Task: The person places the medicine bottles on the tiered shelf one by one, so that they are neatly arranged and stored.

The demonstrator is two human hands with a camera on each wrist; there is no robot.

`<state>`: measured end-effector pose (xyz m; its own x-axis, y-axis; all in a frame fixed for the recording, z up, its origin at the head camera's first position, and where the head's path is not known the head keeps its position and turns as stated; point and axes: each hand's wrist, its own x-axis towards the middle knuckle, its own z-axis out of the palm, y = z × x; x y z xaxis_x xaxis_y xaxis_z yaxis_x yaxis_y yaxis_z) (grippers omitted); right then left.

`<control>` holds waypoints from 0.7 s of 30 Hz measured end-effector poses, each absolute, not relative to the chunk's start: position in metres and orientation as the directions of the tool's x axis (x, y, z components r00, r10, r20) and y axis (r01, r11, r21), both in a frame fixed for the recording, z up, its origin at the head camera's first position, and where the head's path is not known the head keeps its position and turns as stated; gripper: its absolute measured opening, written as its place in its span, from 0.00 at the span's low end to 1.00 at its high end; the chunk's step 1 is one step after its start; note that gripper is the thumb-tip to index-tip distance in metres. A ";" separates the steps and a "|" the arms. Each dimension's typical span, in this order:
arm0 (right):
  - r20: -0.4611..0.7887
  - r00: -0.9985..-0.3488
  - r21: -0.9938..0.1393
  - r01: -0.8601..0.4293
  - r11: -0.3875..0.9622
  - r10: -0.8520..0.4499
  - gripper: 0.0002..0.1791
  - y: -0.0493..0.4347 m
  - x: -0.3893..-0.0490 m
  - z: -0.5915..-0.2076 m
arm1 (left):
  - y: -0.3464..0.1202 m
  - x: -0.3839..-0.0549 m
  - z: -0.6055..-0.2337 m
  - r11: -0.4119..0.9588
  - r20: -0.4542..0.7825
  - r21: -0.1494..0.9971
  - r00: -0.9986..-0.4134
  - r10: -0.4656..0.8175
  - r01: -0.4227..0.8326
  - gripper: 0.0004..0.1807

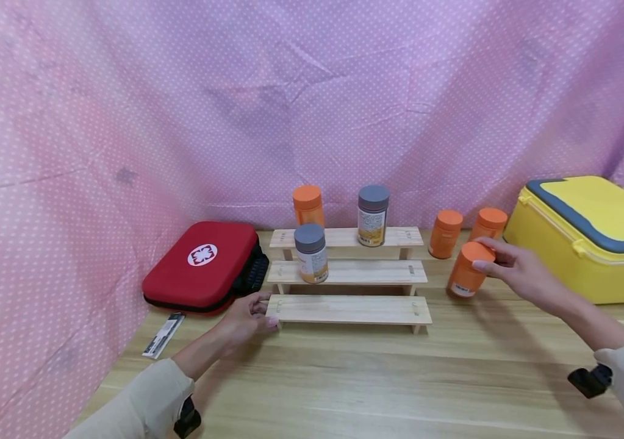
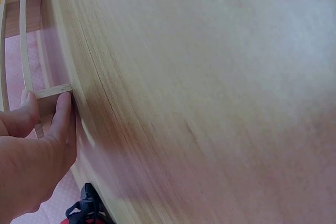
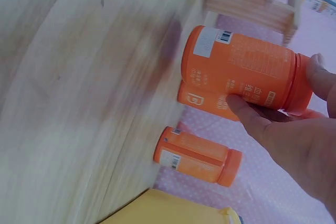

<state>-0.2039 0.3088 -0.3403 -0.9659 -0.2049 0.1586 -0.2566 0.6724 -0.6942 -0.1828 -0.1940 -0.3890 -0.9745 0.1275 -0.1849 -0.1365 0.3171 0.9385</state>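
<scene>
My right hand (image 1: 519, 271) grips an orange pill bottle (image 1: 466, 274) near its cap, to the right of a three-tier wooden rack (image 1: 344, 308). In the right wrist view the bottle (image 3: 239, 69) appears lifted off the table, thumb at the cap and a finger along its side. My left hand (image 1: 246, 318) holds the left end of the rack's lowest tier; the left wrist view shows thumb and fingers pinching it. On the top tier stand an orange bottle (image 1: 308, 206) and a grey-capped bottle (image 1: 372, 216). A white grey-capped bottle (image 1: 312, 256) stands on the middle tier.
Two more orange bottles, one nearer (image 1: 446, 235) and one farther right (image 1: 488, 224), stand behind my right hand. At right is a yellow box (image 1: 586, 250). A red first-aid case (image 1: 202, 265) and a small flat packet (image 1: 163, 335) lie at left. A pink cloth (image 1: 312, 110) hangs behind.
</scene>
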 end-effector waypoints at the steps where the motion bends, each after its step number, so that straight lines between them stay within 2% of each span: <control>1: 0.157 -0.966 -0.691 -0.255 0.677 -0.204 0.34 0.310 -0.201 -0.339 | -0.195 -0.183 -0.389 0.317 -0.181 0.939 -0.974 0.134 -0.131 0.31; 21: 0.186 -0.969 -0.697 -0.247 0.673 -0.163 0.33 0.304 -0.168 -0.307 | -0.194 -0.184 -0.389 0.317 -0.191 0.937 -0.975 0.115 -0.146 0.31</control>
<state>-0.1684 0.3039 -0.3070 -0.9689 -0.1631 0.1862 -0.2473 0.6734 -0.6967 -0.1840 -0.1942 -0.3894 -0.9750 0.1147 -0.1905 -0.1458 0.3171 0.9371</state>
